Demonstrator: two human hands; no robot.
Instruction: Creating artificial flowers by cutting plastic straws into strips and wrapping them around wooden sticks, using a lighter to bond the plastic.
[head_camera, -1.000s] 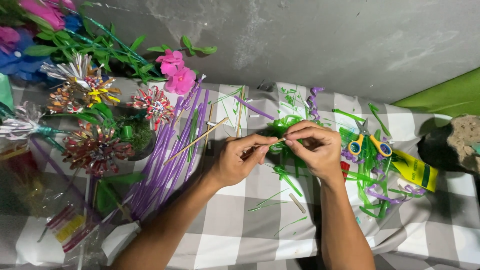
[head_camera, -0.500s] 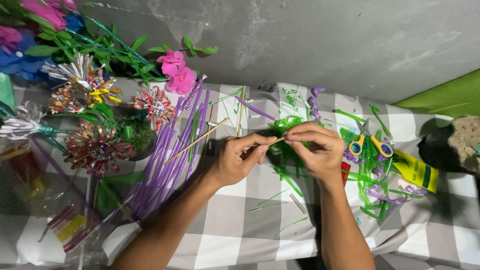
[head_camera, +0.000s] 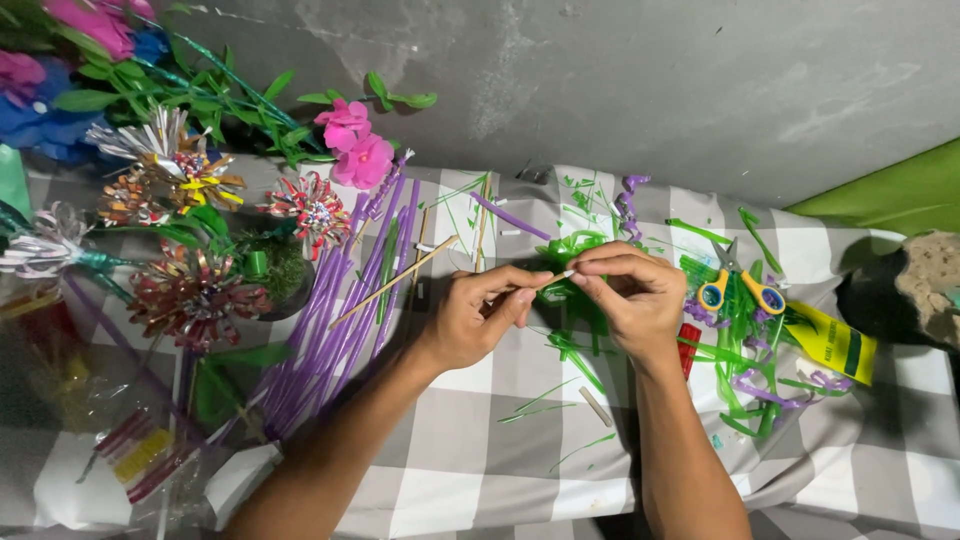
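Thin wooden stick (head_camera: 395, 284) pinched between left hand (head_camera: 478, 318) and right hand (head_camera: 630, 298).

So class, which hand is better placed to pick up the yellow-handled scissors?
Right. The right hand is nearer the scissors, which lie just beyond it on the checked cloth; the left hand is farther off. Both pinch a thin stick.

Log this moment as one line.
left hand: pinching thin stick | right hand: fingertips at stick's tip | scissors: lying right
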